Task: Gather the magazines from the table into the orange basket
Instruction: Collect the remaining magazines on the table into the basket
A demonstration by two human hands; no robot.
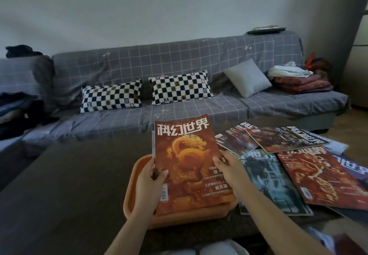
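Observation:
An orange-covered magazine with a golden dragon (187,155) is held tilted over the orange basket (131,201), its near end resting down in the basket. My left hand (149,185) grips its left edge, thumb on the cover. My right hand (231,173) holds its right edge. At least one more magazine sits behind it in my grip. Several other magazines lie spread on the dark table to the right: a blue-grey one (272,183), a red one (322,177), and darker red ones (278,137) farther back.
The dark table (69,185) stretches left of the basket. Behind it stands a grey checked sofa (139,61) with two chequered pillows (111,95), a grey cushion (247,77) and folded blankets (300,83). Dark clothes (14,111) lie piled at the left.

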